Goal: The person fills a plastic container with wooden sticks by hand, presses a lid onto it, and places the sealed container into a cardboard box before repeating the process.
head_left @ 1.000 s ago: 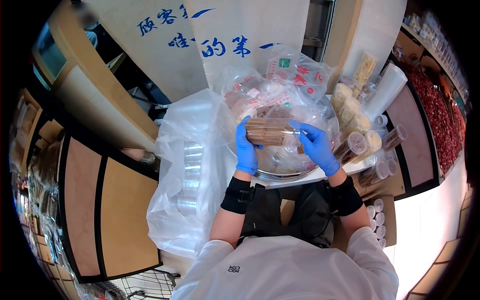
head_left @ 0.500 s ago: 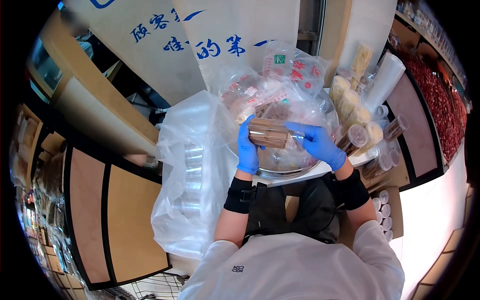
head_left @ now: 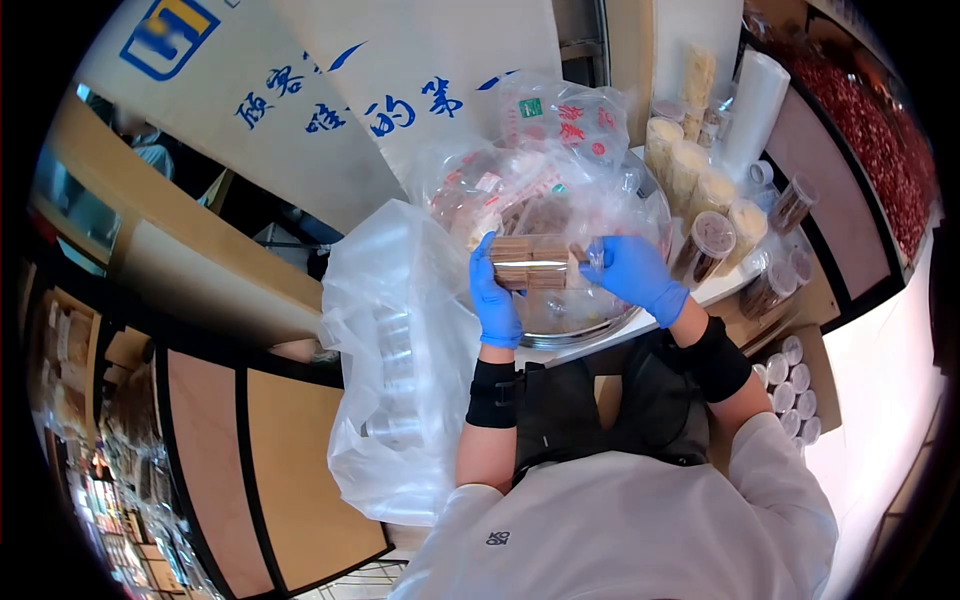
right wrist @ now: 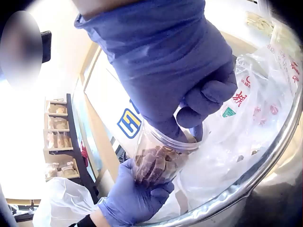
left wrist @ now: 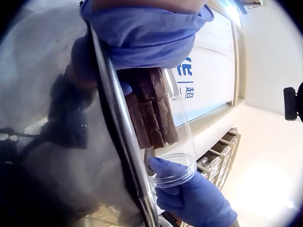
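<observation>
My gloved left hand (head_left: 496, 300) grips the closed end of a clear plastic jar (head_left: 545, 282), which lies sideways over the large metal-rimmed basin. Brown bark-like sticks (left wrist: 154, 118) are packed lengthwise inside it, filling the end toward the left hand. At the jar's mouth is my gloved right hand (head_left: 640, 277), thumb and a finger reaching inside the rim, the other fingers curled outside. A loose tilted brown stick (head_left: 577, 254) shows at those fingertips. The right wrist view has the jar's threaded mouth (right wrist: 175, 142) around the fingers, which partly hide what they pinch.
Printed plastic bags (head_left: 565, 125) fill the basin (head_left: 590, 338). Filled jars (head_left: 712, 195) stand on the right, with a plastic roll (head_left: 755, 110) behind them. A translucent bag of clear jars (head_left: 395, 380) lies at left; a box of lidded jars (head_left: 795, 385) sits lower right.
My right fingers have moved from along the jar's side to inside its mouth. My left hand keeps its grip on the jar. The head view has turned slightly.
</observation>
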`<act>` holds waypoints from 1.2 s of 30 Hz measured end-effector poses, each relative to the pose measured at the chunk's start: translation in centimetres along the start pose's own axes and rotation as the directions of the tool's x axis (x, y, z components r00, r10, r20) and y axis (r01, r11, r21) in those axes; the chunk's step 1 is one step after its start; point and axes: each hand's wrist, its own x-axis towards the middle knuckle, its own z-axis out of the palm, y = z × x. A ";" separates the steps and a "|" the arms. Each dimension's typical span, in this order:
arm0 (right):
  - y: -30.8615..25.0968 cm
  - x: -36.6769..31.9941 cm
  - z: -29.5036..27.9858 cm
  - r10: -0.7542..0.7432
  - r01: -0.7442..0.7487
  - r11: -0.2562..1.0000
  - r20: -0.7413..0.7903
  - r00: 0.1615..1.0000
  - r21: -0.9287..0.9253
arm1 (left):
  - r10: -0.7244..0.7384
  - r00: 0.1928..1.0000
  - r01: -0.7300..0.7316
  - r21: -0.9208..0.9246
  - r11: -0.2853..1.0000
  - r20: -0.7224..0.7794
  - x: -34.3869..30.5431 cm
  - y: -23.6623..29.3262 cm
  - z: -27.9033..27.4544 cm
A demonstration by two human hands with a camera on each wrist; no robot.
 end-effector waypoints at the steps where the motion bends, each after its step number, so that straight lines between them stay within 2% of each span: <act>1: -0.1 -0.3 0.0 0.009 -0.009 1.000 -0.007 1.000 0.010 | -0.006 1.000 0.006 0.010 1.000 0.010 0.1 0.0 0.0; 3: -0.5 -0.8 -0.7 -0.171 0.228 0.956 -0.282 0.944 0.185 | -0.072 0.995 0.064 -0.111 0.992 -0.065 0.2 -0.1 0.1; 7: -0.4 -1.0 -1.6 -0.223 0.270 0.907 -0.176 0.959 0.322 | -0.061 0.998 0.059 -0.068 0.996 -0.021 0.3 -0.2 0.0; 10: -0.6 -1.3 -1.6 -0.190 0.217 0.893 -0.109 0.976 0.394 | -0.073 0.997 0.068 -0.110 0.992 -0.035 0.3 0.0 0.1; 12: -0.8 -1.6 -1.3 -0.122 0.123 0.802 -0.042 0.992 0.585 | -0.095 0.995 0.091 -0.115 0.989 -0.034 0.4 0.0 0.0; 16: -0.5 -1.2 -1.3 -0.107 0.101 0.821 -0.022 0.994 0.562 | -0.077 0.997 0.075 -0.069 0.995 -0.021 0.4 -0.2 0.0; 18: -0.8 -1.0 -1.5 0.067 -0.146 0.748 0.145 0.987 0.648 | -0.068 0.998 0.066 -0.079 0.995 -0.013 0.3 -0.3 0.0; 19: -1.0 -1.1 -1.1 0.069 -0.147 0.746 0.144 0.987 0.650 | -0.070 0.997 0.069 -0.077 0.995 -0.011 0.3 -0.4 0.0; 21: -1.2 -1.1 0.0 0.096 -0.139 0.653 0.101 0.990 0.745 | -0.063 0.998 0.063 -0.018 0.998 -0.016 0.3 -0.4 0.1; 25: -1.0 -0.6 0.6 0.061 -0.131 0.696 0.123 0.990 0.706 | -0.083 0.996 0.082 -0.028 0.996 -0.018 0.4 -0.3 0.1; 27: -0.3 -0.4 -0.5 -0.045 -0.186 0.737 0.321 0.946 0.650 | -0.111 0.993 0.104 -0.134 0.985 -0.045 0.6 -0.4 -0.1; 28: -0.5 -0.5 -0.9 -0.045 -0.186 0.736 0.321 0.946 0.651 | -0.111 0.993 0.104 -0.133 0.986 -0.045 0.6 -0.4 -0.1; 30: -1.1 -0.7 -1.6 -0.078 -0.093 0.784 0.247 0.966 0.614 | -0.090 0.995 0.088 -0.049 0.995 -0.038 0.5 -0.3 0.1; 33: -1.2 -0.6 -1.9 -0.124 -0.079 0.821 0.310 0.943 0.566 | -0.092 0.995 0.091 -0.013 0.996 -0.034 0.2 0.0 0.5; 36: -1.6 -0.3 -1.3 -0.086 -0.115 0.826 0.325 0.942 0.552 | -0.112 0.993 0.112 0.001 0.994 0.020 0.2 0.0 0.3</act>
